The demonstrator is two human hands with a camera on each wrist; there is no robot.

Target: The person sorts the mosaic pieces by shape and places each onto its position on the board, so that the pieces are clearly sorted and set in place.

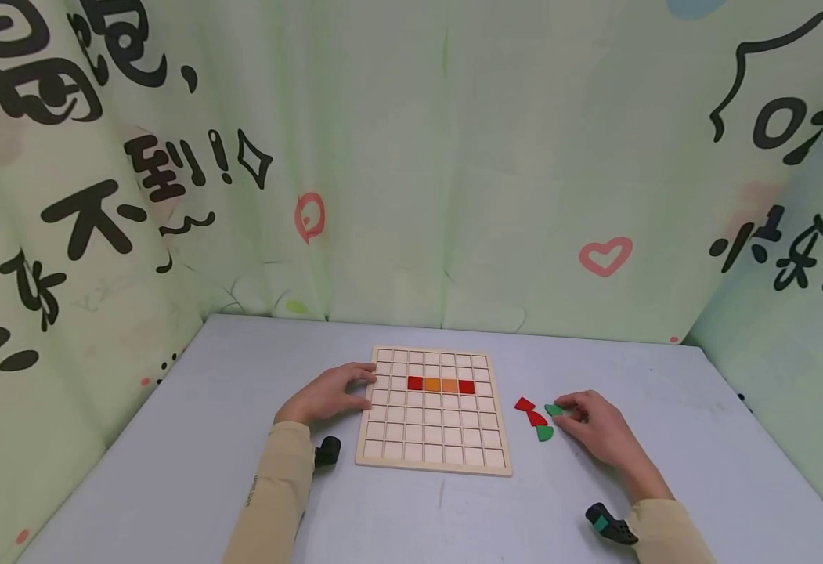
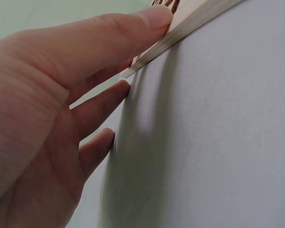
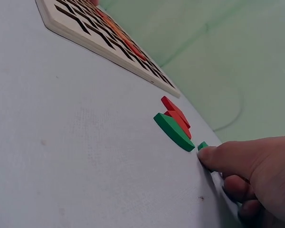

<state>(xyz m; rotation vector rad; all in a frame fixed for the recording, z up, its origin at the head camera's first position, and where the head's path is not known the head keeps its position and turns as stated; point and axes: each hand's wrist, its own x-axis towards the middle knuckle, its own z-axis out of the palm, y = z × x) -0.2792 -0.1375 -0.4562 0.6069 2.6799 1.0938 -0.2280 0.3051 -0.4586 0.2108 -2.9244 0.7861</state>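
A square wooden grid board [image 1: 434, 467] lies on the table, with a row of two red and two orange square tiles [image 1: 441, 385] in its upper part. At the board's left edge is my left hand [image 1: 330, 394]; its thumb touches the rim [image 2: 190, 31] and the other fingers are spread and fairly straight. To the right of the board, my right hand [image 1: 600, 425] pinches a green quarter-round piece [image 1: 553, 410], mostly covered by the thumb in the right wrist view. Beside it lie two red pieces [image 1: 536, 419] and another green quarter-round piece [image 3: 174, 132].
The pale table [image 1: 411, 517] extends around the board. A light green curtain [image 1: 453, 196] with black writing and pink hearts encloses its back and sides. Black wrist devices [image 1: 611, 525] sit at both cuffs.
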